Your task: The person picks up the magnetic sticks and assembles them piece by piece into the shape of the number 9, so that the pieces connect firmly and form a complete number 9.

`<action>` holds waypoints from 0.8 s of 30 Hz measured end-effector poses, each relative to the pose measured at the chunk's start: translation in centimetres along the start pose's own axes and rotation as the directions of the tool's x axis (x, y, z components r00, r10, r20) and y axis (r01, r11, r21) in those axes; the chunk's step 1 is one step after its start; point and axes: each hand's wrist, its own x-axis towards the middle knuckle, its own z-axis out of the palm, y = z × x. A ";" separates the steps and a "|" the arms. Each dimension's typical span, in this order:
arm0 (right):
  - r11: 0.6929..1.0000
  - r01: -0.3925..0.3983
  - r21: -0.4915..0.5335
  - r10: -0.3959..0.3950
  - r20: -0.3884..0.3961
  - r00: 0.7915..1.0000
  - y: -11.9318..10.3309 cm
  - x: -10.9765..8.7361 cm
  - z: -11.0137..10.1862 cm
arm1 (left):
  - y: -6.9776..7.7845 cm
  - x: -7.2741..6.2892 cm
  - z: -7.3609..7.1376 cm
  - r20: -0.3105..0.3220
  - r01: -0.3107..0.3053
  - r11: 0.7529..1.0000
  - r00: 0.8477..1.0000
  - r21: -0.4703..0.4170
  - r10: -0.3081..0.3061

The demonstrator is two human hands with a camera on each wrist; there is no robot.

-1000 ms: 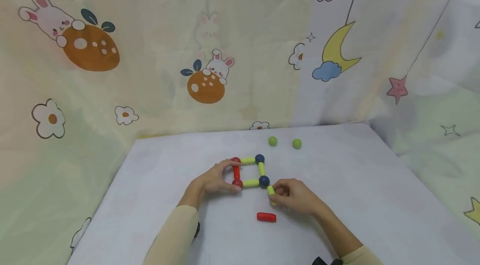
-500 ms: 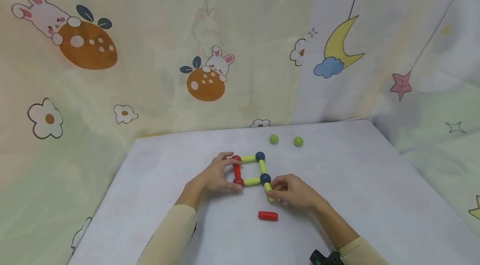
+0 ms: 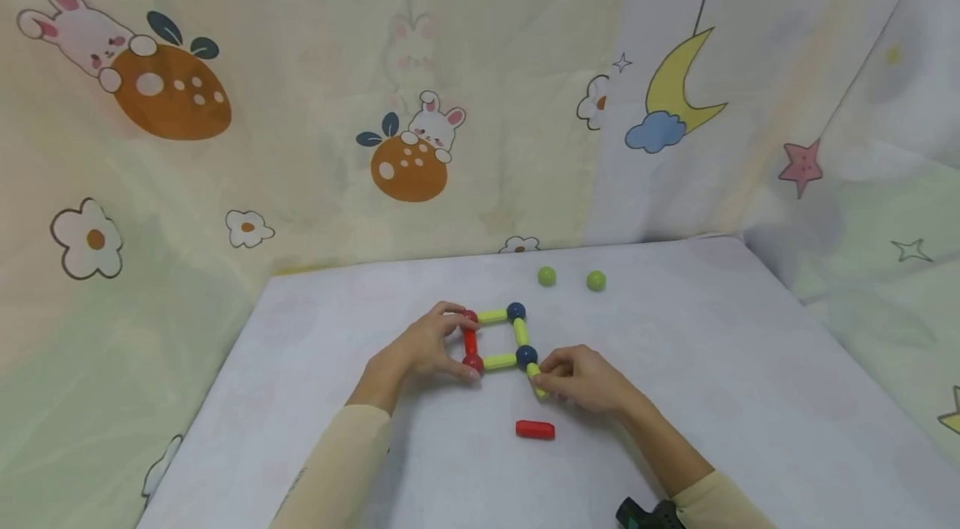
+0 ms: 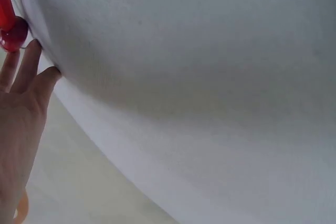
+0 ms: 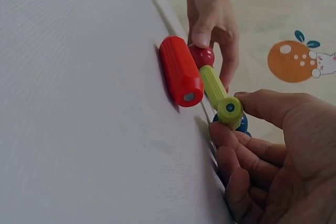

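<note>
A square of magnetic sticks and balls lies on the table, with a red stick [image 3: 470,341] on its left side and yellow-green sticks on the others. My left hand [image 3: 426,347] holds that left side, thumb at the near red ball [image 3: 472,363] and fingertips at the far red ball [image 3: 469,316]. Between thumb and fingers, my right hand [image 3: 588,379] pinches another yellow-green stick [image 5: 230,109]. Its far end meets the near blue ball [image 3: 527,356]; the stick slants toward me. The far blue ball [image 3: 516,311] forms the back right corner.
A loose red stick [image 3: 535,430] lies in front of the square, close to my right hand. Two green balls [image 3: 547,276] sit apart near the table's back edge. Behind the white table [image 3: 675,304] hangs a printed cloth [image 3: 300,96].
My right hand has moved slightly away from me and left, bringing the pinched stick's end to the near blue ball. The left hand keeps its hold. The head view has shifted a little.
</note>
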 end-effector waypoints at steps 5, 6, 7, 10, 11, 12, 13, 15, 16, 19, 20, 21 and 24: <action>0.999 -0.032 -0.026 0.032 -0.028 0.999 -0.4 0.1 0.6 | -0.3 -0.1 0.0 0.002 0.016 1.000 1.000 -0.002 -0.016; 0.998 -0.039 -0.039 0.037 -0.039 0.999 -0.5 0.2 0.7 | -0.4 -0.1 0.0 0.005 0.014 1.000 1.000 -0.005 -0.014; 0.998 -0.044 -0.051 0.041 -0.050 0.998 -0.6 0.2 0.8 | -0.4 0.0 0.0 0.009 0.014 1.000 1.000 -0.004 -0.014; 0.995 -0.053 -0.082 0.047 -0.076 0.996 -0.8 0.2 0.8 | -0.5 0.4 -0.3 0.013 0.002 1.000 1.000 0.014 -0.002; 0.995 -0.052 -0.089 0.045 -0.080 0.996 -0.9 0.3 0.8 | -0.5 0.5 -0.5 0.010 -0.005 1.000 1.000 0.019 0.005; 0.994 -0.047 -0.093 0.040 -0.080 0.996 -0.9 0.4 0.8 | -0.5 0.7 -0.6 0.007 -0.008 1.000 1.000 0.026 0.008; 0.995 -0.038 -0.094 0.031 -0.076 0.997 -1.0 0.5 0.7 | -0.5 0.8 -0.8 0.004 -0.006 0.999 1.000 0.032 0.006; 0.995 -0.014 -0.094 0.008 -0.062 0.998 -1.1 0.7 0.8 | -0.6 0.9 -1.1 0.001 0.000 0.999 1.000 0.037 0.000; 0.996 -0.005 -0.094 -0.001 -0.055 0.998 -1.1 0.9 0.9 | -0.7 0.8 -1.2 0.002 0.008 0.999 1.000 0.034 -0.008; 0.994 0.004 -0.108 -0.008 -0.035 0.999 -1.0 1.3 1.0 | -0.8 0.7 -1.3 0.020 0.025 1.000 0.999 0.019 -0.025; 0.993 0.003 -0.121 -0.006 -0.025 1.000 -1.0 1.4 1.1 | -0.8 0.7 -1.3 0.029 0.025 1.000 0.999 0.015 -0.026; 0.991 0.006 -0.135 -0.007 -0.011 1.000 -1.0 1.5 1.0 | -0.8 0.6 -1.3 0.035 0.024 1.000 0.999 0.009 -0.024; 0.984 0.036 -0.174 -0.028 0.047 0.998 -1.2 2.2 0.7 | -0.8 0.5 -1.5 0.043 0.028 1.000 0.999 -0.001 -0.028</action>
